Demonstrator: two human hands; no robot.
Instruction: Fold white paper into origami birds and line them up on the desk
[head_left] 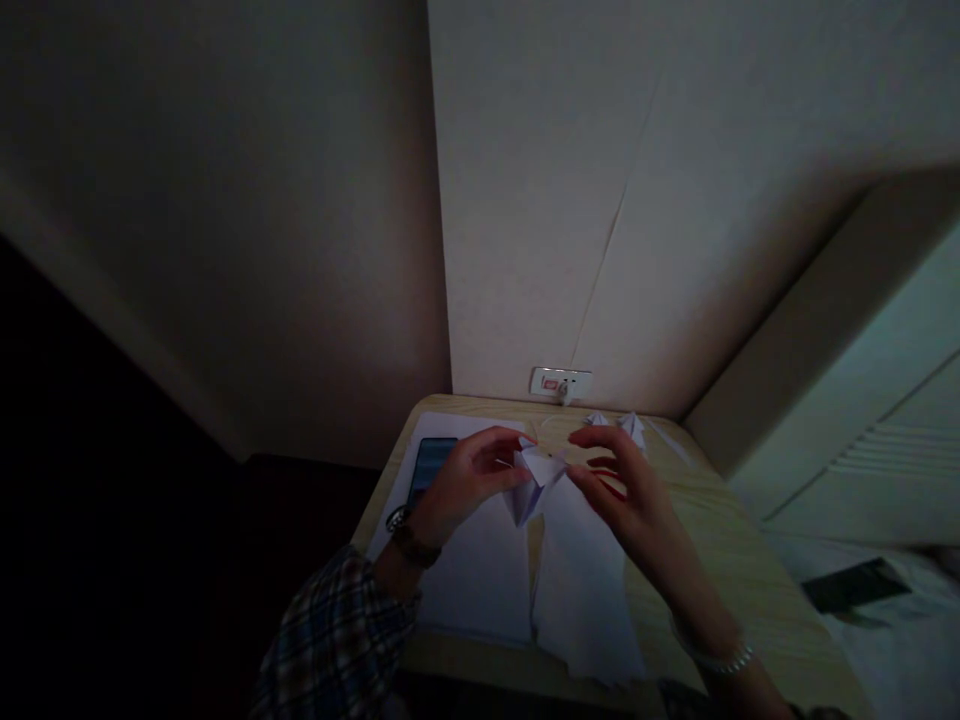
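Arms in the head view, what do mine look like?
The left sleeve is dark plaid with paler lines; beyond its cuff sits what looks like a watch on a dark strap. The right forearm wears a pale, beaded-looking bracelet.

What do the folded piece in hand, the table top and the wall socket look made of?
Folded piece: paper, matte white; thin flat facets, crisp creases.
Table top: wood or wood-look laminate, pale; streaky grain shows, can't tell which.
Wall socket: probably plastic, whitish, fairly smooth; moulded-looking plate, too dim to confirm.
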